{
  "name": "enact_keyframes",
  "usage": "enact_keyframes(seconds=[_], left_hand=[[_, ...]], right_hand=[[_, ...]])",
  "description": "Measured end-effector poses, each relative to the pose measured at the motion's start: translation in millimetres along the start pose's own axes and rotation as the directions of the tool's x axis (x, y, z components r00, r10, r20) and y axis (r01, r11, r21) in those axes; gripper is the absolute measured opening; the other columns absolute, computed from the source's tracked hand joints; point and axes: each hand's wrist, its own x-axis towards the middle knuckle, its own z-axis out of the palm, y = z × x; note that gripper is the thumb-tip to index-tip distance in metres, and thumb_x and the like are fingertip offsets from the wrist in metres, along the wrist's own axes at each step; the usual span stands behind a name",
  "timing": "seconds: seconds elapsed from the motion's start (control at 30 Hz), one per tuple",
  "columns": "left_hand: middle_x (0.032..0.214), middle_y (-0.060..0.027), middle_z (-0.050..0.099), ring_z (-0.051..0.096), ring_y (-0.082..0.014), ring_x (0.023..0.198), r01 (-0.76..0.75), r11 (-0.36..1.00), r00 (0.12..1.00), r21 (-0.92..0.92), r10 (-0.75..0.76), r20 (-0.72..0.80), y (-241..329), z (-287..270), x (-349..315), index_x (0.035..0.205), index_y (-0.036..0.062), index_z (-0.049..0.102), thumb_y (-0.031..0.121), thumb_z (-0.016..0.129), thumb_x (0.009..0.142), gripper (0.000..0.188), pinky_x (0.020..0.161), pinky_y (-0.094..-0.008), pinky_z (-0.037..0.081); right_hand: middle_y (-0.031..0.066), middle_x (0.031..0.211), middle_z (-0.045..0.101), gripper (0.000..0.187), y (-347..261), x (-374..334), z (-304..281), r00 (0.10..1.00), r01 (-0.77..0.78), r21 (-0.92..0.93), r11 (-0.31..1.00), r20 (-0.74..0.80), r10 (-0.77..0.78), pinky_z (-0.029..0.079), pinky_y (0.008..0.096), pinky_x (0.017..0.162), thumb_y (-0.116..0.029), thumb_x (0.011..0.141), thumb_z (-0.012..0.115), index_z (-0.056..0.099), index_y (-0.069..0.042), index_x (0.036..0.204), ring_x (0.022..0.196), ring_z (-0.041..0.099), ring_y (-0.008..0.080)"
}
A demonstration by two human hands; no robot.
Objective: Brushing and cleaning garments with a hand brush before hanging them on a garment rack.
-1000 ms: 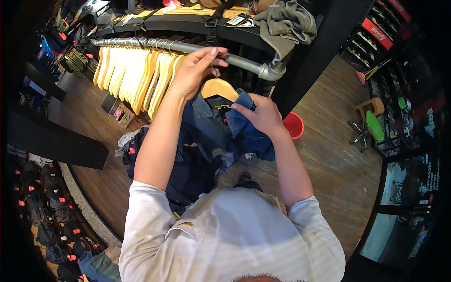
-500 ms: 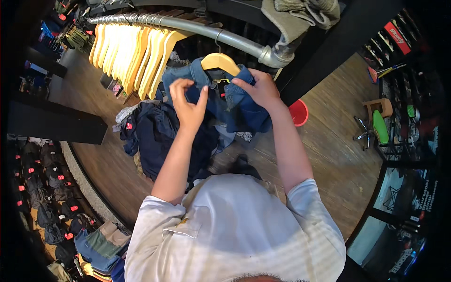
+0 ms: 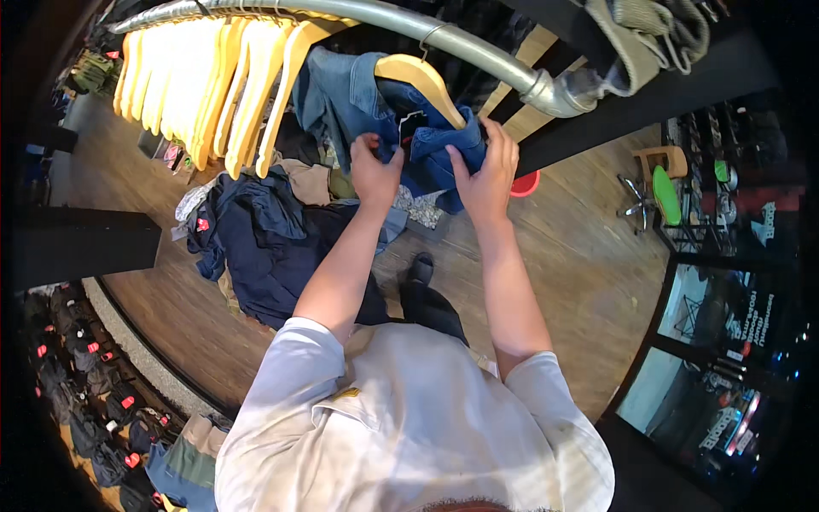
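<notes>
A blue denim jacket hangs on a pale wooden hanger, whose metal hook sits over the grey pipe rail. My left hand is closed at the jacket's left front edge, below the collar, with its fingers curled inward. On the other side, my right hand grips the collar and shoulder, its thumb in front and its fingers behind the cloth. Between the two hands the neck opening shows a dark inside and a small white label. The jacket's lower part is partly hidden by my hands.
Several bare wooden hangers crowd the rail on the left. Below lies a heap of dark clothes on the wood floor. A red bucket, a green chair and a black beam stand around.
My left hand has moved from a loose pinch before the jacket onto its front edge. My right hand has shifted its hold at the collar. The rail and jacket appear higher in view.
</notes>
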Motion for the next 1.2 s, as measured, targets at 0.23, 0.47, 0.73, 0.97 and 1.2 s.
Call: enact_keyframes(seconds=[0.23, 0.47, 0.73, 0.97, 1.2], left_hand=[[0.122, -0.0192, 0.072, 0.072, -0.0406, 0.107, -0.18, 0.983, 0.981, 0.034, 0.182, -0.063, -5, 2, 44, 0.126, 0.0013, 0.069, 0.031, 0.097, 0.082, 0.06, 0.093, -0.048, 0.058], [0.089, -0.0153, 0.076, 0.073, -0.0369, 0.08, -0.186, 0.977, 0.962, -0.103, 0.202, 0.181, -43, -6, 43, 0.101, 0.0001, 0.074, 0.023, 0.093, 0.087, 0.032, 0.075, -0.0414, 0.057], [0.083, 0.0034, 0.061, 0.053, -0.0044, 0.077, 0.128, 0.851, 0.953, -0.51, 0.037, 0.301, -35, -59, -16, 0.096, 0.0026, 0.065, 0.002, 0.091, 0.093, 0.026, 0.068, -0.0249, 0.045], [0.077, 0.0111, 0.049, 0.042, -0.0007, 0.072, 0.423, 0.754, 0.771, -0.503, -0.007, 0.637, -23, -111, -46, 0.082, 0.006, 0.067, 0.011, 0.088, 0.1, 0.028, 0.065, -0.0243, 0.034], [0.076, 0.0083, 0.065, 0.06, -0.004, 0.071, 0.742, 0.397, 0.634, -0.54, -0.154, 0.758, -7, -118, -59, 0.082, 0.0147, 0.073, 0.016, 0.088, 0.101, 0.024, 0.072, -0.024, 0.051]], right_hand=[[0.0216, 0.135, 0.062, 0.06, -25, -86, 42, 0.981, 0.061, -0.107, 0.992, -0.178, -0.079, 0.048, 0.0518, 0.111, -0.015, 0.081, 0.096, 0.066, -0.004, 0.132, 0.127, 0.059, 0.0445], [0.015, 0.107, 0.071, 0.05, -44, -100, 123, 0.818, -0.489, 0.382, 0.784, -0.113, 0.564, 0.058, 0.042, 0.085, -0.028, 0.086, 0.098, 0.067, 0.003, 0.108, 0.096, 0.071, 0.0272], [0.0072, 0.079, 0.069, 0.024, -53, -119, 97, 0.878, -0.456, 0.364, 0.812, 0.037, 0.477, 0.045, 0.0303, 0.061, -0.007, 0.101, 0.083, 0.068, 0.004, 0.085, 0.07, 0.059, 0.0089], [-0.0047, 0.081, 0.07, 0.026, -87, -130, 53, 0.709, -0.57, 0.7, 0.43, 0.154, 0.688, 0.046, 0.024, 0.064, -0.009, 0.1, 0.087, 0.069, -0.002, 0.083, 0.071, 0.058, 0.0023], [0.0085, 0.091, 0.079, 0.015, -99, -133, 30, 0.869, -0.411, 0.575, 0.708, 0.013, 0.494, 0.059, 0.0291, 0.079, -0.004, 0.096, 0.086, 0.075, 0.005, 0.099, 0.083, 0.073, 0.0121]])
